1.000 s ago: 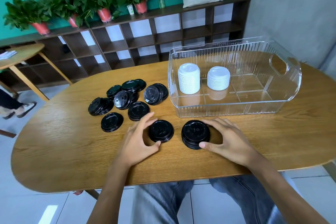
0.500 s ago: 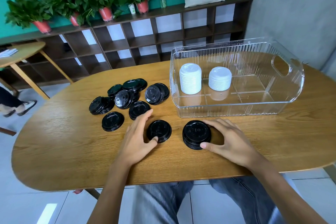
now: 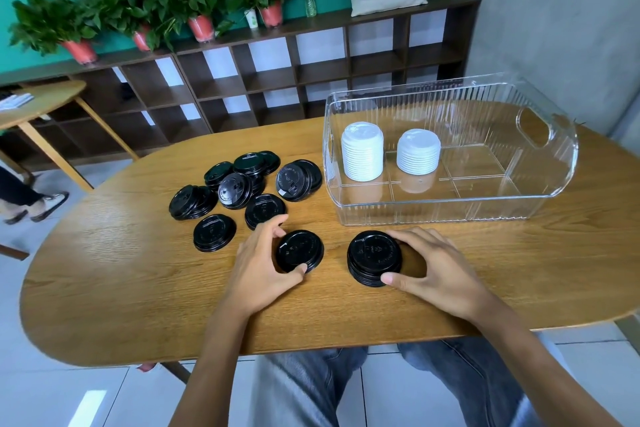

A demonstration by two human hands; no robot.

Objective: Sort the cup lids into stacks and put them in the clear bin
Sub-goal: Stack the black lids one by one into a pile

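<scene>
Your left hand (image 3: 258,267) pinches one lid (image 3: 300,251) at 9 o'clock of the stack (image 3: 374,258), which your right hand (image 3: 433,270) grips. Lift it straight, seat it centred on top.

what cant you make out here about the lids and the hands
Head view only:
- Black stack: lid count unreadable; the right hand covers its right side and the edges merge.
- Single black lid: embossed text too small; left hand hides its left edge.
- White stacks: exact counts blurred by the clear bin ribbed wall.
</scene>
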